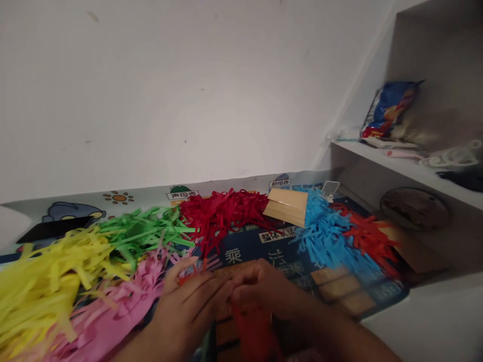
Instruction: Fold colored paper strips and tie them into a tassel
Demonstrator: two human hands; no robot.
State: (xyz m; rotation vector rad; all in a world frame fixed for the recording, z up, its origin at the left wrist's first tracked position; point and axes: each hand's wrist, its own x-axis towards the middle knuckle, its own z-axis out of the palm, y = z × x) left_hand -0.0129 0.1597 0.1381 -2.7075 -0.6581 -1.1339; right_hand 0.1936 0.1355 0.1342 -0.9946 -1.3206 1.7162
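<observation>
My left hand (194, 301) and my right hand (262, 286) meet low in the middle of the view, fingertips touching. Red paper (252, 327) hangs down below the right hand, whose fingers are pinched at its top edge. An orange-red bit of paper shows between the thumb and the bent fingers of my left hand. Motion blur and the fingers hide part of the grip. Pink fringed paper (124, 309) lies just left of the left hand. Behind both hands is a crimson heap of shredded paper strips (222, 211).
Yellow strips (49, 281) and green strips (147, 231) spread at left; blue strips (324, 231) and red strips (372, 236) lie at right. A tan paper packet (287, 206) and a dark flat object (55, 229) rest near the wall. A shelf (377, 156) holds a snack bag (392, 108).
</observation>
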